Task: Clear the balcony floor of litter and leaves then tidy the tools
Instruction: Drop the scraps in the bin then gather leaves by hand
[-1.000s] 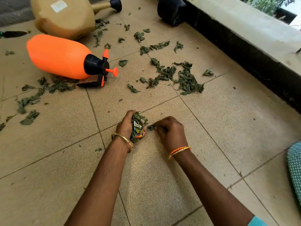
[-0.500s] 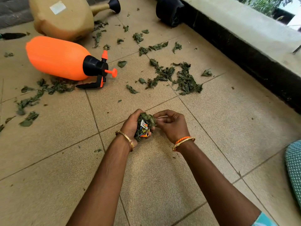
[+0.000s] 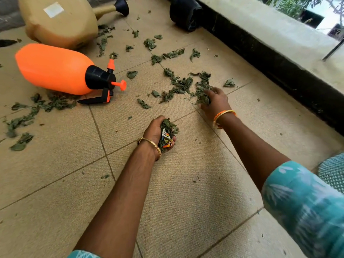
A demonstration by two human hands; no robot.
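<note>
My left hand (image 3: 155,133) grips a bunch of green leaves and colourful litter scraps (image 3: 167,135) just above the tiled floor. Further out to the right, my right hand (image 3: 216,101) curls its fingers round leaves at the near edge of a leaf pile (image 3: 201,88). More dry leaves lie scattered across the tiles, with another cluster (image 3: 54,103) under the orange sprayer. The orange pressure sprayer (image 3: 55,69) lies on its side at the left. A tan watering can (image 3: 57,21) lies behind it.
A low concrete parapet with a dark base (image 3: 279,58) runs along the right side. A black bag or pot (image 3: 185,13) sits against it at the top. A teal patterned cloth (image 3: 333,172) shows at the right edge. A dark tool tip (image 3: 6,42) lies at far left.
My right hand left the bunch in my left hand and reached forward and right into the leaf pile. My left hand stays put with its handful.
</note>
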